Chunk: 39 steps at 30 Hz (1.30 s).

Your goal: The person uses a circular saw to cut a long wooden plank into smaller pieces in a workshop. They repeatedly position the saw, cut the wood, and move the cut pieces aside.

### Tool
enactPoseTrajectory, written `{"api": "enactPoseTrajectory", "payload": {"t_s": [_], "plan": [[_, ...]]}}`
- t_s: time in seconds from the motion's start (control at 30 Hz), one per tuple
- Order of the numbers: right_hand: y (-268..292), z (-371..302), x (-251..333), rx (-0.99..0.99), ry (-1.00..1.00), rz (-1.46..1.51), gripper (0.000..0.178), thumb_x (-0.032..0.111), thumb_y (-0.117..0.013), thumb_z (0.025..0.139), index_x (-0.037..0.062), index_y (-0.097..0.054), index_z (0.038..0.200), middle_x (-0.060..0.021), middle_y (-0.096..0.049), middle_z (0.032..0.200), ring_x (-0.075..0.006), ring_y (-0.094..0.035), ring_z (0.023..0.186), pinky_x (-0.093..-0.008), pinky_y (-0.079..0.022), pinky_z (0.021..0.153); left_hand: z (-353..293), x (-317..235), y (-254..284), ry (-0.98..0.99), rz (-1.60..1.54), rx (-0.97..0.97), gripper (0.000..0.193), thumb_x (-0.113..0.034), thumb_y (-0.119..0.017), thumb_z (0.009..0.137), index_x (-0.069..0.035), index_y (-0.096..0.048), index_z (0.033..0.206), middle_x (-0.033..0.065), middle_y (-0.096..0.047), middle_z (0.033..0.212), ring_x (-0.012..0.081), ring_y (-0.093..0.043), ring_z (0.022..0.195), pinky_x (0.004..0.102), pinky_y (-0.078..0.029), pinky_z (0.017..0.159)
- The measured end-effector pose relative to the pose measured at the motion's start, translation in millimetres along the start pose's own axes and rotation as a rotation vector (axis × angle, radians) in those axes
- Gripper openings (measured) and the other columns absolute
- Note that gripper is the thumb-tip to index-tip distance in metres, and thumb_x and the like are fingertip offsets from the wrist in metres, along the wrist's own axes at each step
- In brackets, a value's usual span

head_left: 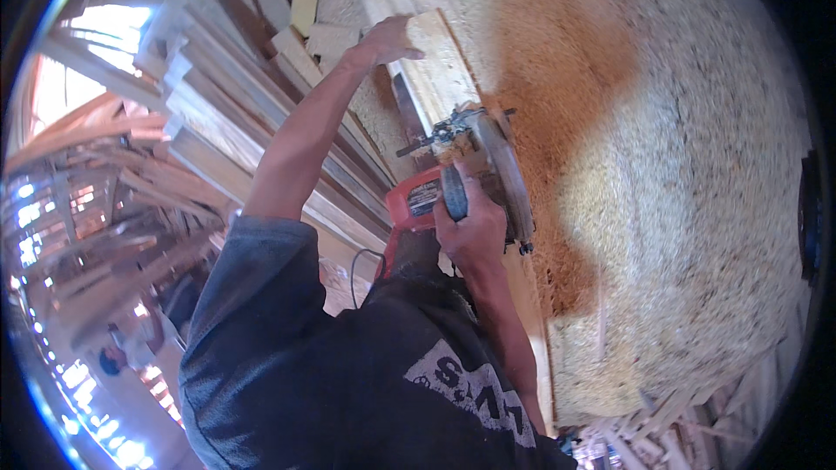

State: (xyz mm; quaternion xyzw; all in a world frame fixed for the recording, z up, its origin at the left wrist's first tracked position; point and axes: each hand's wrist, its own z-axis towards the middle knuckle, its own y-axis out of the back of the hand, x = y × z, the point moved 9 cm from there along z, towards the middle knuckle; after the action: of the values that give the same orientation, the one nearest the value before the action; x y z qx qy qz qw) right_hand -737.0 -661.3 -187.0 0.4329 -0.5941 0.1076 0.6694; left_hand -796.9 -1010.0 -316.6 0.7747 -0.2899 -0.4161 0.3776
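Observation:
My right hand (475,224) is closed around the dark handle of a circular saw (411,200) with a red motor housing. The saw sits on a long pale wooden plank (451,54), its round guard on the right side. Wood shavings cling to the front of the saw's base. My left hand (387,40) is stretched far ahead and grips the plank's left edge near its far end. The blade is hidden by the guard and the body of the saw. Below the saw, the plank continues past my right forearm.
Reddish-brown sawdust (566,43) covers the paler shavings to the right of the plank. Stacked timber (218,122) lies close on the left. A thin cable (354,274) hangs by the saw. Another person (131,352) is at the lower left. Wood offcuts (688,431) lie at the lower right.

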Motion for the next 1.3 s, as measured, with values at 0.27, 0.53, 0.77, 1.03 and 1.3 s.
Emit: {"api": "enactPoseTrajectory", "payload": {"t_s": [0.27,0.53,0.77,1.03,1.3], "plan": [[-18.3,35.7,12.8,0.045,-0.023,-0.063,0.06,0.014,-0.076,0.084,-0.001,-0.059,0.139,-0.0295,-0.072,0.107,-0.042,-0.074,0.094,-0.0465,-0.06,0.081,-4.5,33.2,-13.2,0.037,0.018,-0.111,0.116,-0.061,-0.086,0.072,0.001,-0.035,0.156,0.0277,-0.044,0.155,0.0428,-0.042,0.145,0.0457,-0.032,0.124],[-29.8,66.2,25.3,-0.012,0.034,-0.022,0.05,0.014,-0.074,0.088,0.0008,-0.063,0.135,-0.0254,-0.074,0.096,-0.0371,-0.076,0.086,-0.0422,-0.06,0.076,-26.5,17.6,-13.9,-0.112,0.115,0.146,0.151,-0.063,-0.092,0.062,0.008,-0.003,0.161,0.0351,-0.013,0.166,0.0428,-0.011,0.158,0.0458,-0.015,0.13],[-37.7,88.1,31.3,-0.02,0.038,-0.008,0.054,0.014,-0.075,0.086,0.0017,-0.062,0.136,-0.0261,-0.073,0.094,-0.0398,-0.075,0.085,-0.044,-0.059,0.075,-35.2,6.5,-22.0,-0.038,0.213,0.305,0.171,-0.066,-0.096,0.051,-0.004,0.018,0.162,0.0353,0.015,0.166,0.053,0.005,0.156,0.0644,-0.012,0.124],[-46.7,106.5,30.9,0.027,0.026,-0.012,0.068,0.021,-0.075,0.082,0.0037,-0.053,0.144,-0.0251,-0.072,0.097,-0.0432,-0.072,0.083,-0.0491,-0.059,0.074,-26.2,2.0,-18.1,0.028,0.216,0.223,0.169,-0.071,-0.093,0.052,-0.004,0.017,0.162,0.0367,0.006,0.167,0.054,0.0,0.155,0.0615,-0.01,0.125],[-54.9,113.3,32.6,0.032,0.05,-0.001,0.07,0.025,-0.074,0.083,-0.0008,-0.051,0.143,-0.0263,-0.072,0.099,-0.044,-0.072,0.082,-0.0509,-0.059,0.075,-28.8,6.9,-10.7,-0.036,0.124,0.064,0.16,-0.067,-0.093,0.057,0.001,0.006,0.163,0.0321,-0.009,0.168,0.0485,-0.012,0.156,0.0562,-0.014,0.125]]}}
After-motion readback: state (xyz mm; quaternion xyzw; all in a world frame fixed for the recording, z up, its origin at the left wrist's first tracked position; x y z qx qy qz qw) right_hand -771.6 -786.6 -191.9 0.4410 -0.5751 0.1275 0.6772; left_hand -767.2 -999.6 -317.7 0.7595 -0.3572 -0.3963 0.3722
